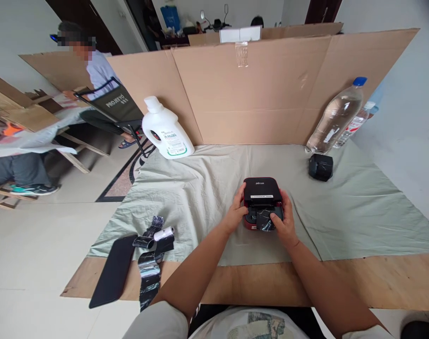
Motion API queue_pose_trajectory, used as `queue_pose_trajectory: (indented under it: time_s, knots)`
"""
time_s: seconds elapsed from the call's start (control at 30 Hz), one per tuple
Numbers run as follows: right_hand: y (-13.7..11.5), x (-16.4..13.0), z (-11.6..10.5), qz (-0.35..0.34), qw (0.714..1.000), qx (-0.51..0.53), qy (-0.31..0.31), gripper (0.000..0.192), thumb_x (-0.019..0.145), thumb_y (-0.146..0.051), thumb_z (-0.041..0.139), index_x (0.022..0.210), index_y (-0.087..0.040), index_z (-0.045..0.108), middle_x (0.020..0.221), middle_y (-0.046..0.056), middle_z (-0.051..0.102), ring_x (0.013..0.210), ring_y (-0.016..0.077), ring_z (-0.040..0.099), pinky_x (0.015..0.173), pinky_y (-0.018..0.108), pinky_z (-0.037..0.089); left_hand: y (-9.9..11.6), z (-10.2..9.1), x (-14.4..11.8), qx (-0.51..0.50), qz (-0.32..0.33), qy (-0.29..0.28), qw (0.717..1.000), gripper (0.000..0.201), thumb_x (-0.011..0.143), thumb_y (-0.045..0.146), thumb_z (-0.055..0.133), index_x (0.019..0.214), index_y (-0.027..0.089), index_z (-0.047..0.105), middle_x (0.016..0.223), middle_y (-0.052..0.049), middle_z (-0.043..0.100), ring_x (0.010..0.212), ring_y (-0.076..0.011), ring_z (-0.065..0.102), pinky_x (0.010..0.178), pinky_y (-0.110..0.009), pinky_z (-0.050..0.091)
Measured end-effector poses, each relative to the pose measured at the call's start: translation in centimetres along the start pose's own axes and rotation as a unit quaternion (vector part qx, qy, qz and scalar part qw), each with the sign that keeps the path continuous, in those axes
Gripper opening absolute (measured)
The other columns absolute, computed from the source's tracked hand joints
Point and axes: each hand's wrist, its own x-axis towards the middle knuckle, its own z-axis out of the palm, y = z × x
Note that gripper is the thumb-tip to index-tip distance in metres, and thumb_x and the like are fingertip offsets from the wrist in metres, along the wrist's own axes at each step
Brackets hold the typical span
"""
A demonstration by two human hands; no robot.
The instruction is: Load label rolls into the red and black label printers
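Just in front of the cardboard screen [271, 89], on the green cloth [207, 179], the small printer [263, 200] sits clasped by left hand [235, 214] and right hand [284, 221], looking light, rigid, smooth-cased, best gripped by its sides.

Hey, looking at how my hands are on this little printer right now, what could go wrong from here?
The black ribbon under your right hand looks crumpled, so it might crease or tear if pushed into the small printer. With your left hand only bracing the side, the printer could slide on the wrinkled cloth. The open lid might drop onto your fingers.
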Motion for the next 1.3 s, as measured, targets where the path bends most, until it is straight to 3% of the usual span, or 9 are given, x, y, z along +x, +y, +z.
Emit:
queue_pose_trajectory:
  time_s: [0.13,0.37,0.5,0.73,0.97,1.07,1.13,1.23,1.3]
  knots:
    - [0.2,0.1,0.0,-0.001,1.0,0.02,-0.014,0.069,0.089,-0.047,0.057,0.15,-0.026,0.031,0.156,0.01,0.036,0.144,0.0296,0.034,0.119,0.055,0.028,0.3,0.1,-0.1,-0.043,-0.029,0.011,0.999,0.106,0.061,0.011,0.054,0.155,0.037,0.011,0.161,0.003,0.023,0.143,-0.0265,0.03,0.112,-0.042,0.034]
    - [1.2,0.2,-0.3,-0.055,0.998,-0.003,-0.01,0.058,0.091,-0.05,0.052,0.142,-0.024,0.044,0.153,0.01,0.039,0.143,0.0308,0.035,0.118,0.057,0.026,1.2,0.5,0.1,0.103,0.016,0.056,0.993,0.068,0.069,0.015,0.055,0.135,0.028,0.052,0.142,-0.004,0.048,0.131,-0.0278,0.043,0.112,-0.046,0.032]
    - [1.5,0.2,-0.4,-0.075,0.997,-0.018,-0.011,0.058,0.092,-0.055,0.047,0.141,-0.023,0.045,0.152,0.011,0.04,0.142,0.0312,0.036,0.117,0.058,0.027,3.1,1.5,1.5,0.332,0.081,0.117,0.932,0.035,0.077,0.018,0.055,0.109,0.023,0.069,0.121,-0.008,0.06,0.122,-0.0299,0.046,0.111,-0.048,0.03]
    - [1.7,0.3,-0.5,-0.08,0.996,-0.027,-0.014,0.058,0.092,-0.056,0.046,0.139,-0.022,0.046,0.151,0.013,0.041,0.141,0.0312,0.037,0.116,0.057,0.028,2.5,2.7,6.4,0.478,0.045,-0.023,0.877,0.016,0.068,0.032,0.072,0.081,0.023,0.072,0.097,-0.012,0.072,0.124,-0.0394,0.039,0.11,-0.054,0.016]
    - [1.8,0.4,-0.5,-0.082,0.996,-0.031,-0.011,0.058,0.092,-0.056,0.045,0.138,-0.021,0.046,0.15,0.014,0.042,0.14,0.0313,0.038,0.115,0.056,0.03,2.8,4.0,7.3,0.61,-0.011,-0.037,0.792,0.014,0.057,0.015,0.078,0.065,0.016,0.067,0.088,-0.019,0.069,0.118,-0.0441,0.044,0.103,-0.056,0.021]
    - [1.8,0.4,-0.5,-0.089,0.995,-0.033,-0.016,0.058,0.092,-0.055,0.045,0.138,-0.02,0.046,0.15,0.014,0.041,0.14,0.0314,0.037,0.116,0.057,0.029,4.0,4.3,6.1,0.579,0.009,-0.008,0.815,0.022,0.057,0.013,0.077,0.076,0.017,0.067,0.088,-0.013,0.068,0.113,-0.0401,0.049,0.102,-0.056,0.025]
    - [1.8,0.4,-0.6,-0.09,0.995,-0.034,-0.019,0.057,0.092,-0.054,0.045,0.139,-0.021,0.046,0.151,0.014,0.041,0.14,0.0317,0.037,0.115,0.058,0.028,5.0,3.8,5.0,0.497,0.024,-0.004,0.868,0.028,0.059,0.017,0.077,0.085,0.019,0.066,0.087,-0.008,0.066,0.105,-0.0342,0.054,0.101,-0.053,0.031]
    - [1.7,0.4,-0.7,-0.089,0.995,-0.029,-0.021,0.057,0.092,-0.053,0.047,0.139,-0.021,0.047,0.151,0.013,0.041,0.141,0.0323,0.037,0.115,0.059,0.028,6.3,0.8,3.2,0.257,0.018,-0.078,0.963,0.039,0.063,0.03,0.078,0.098,0.019,0.065,0.094,-0.005,0.066,0.093,-0.024,0.06,0.091,-0.04,0.044]
    - [1.6,0.4,-0.7,-0.087,0.996,-0.02,-0.022,0.056,0.091,-0.051,0.048,0.138,-0.02,0.048,0.151,0.013,0.041,0.141,0.0325,0.036,0.116,0.06,0.027,7.2,-2.6,2.2,0.115,-0.022,-0.13,0.984,0.05,0.062,0.036,0.08,0.105,0.018,0.064,0.102,-0.006,0.067,0.09,-0.0207,0.062,0.082,-0.033,0.047]
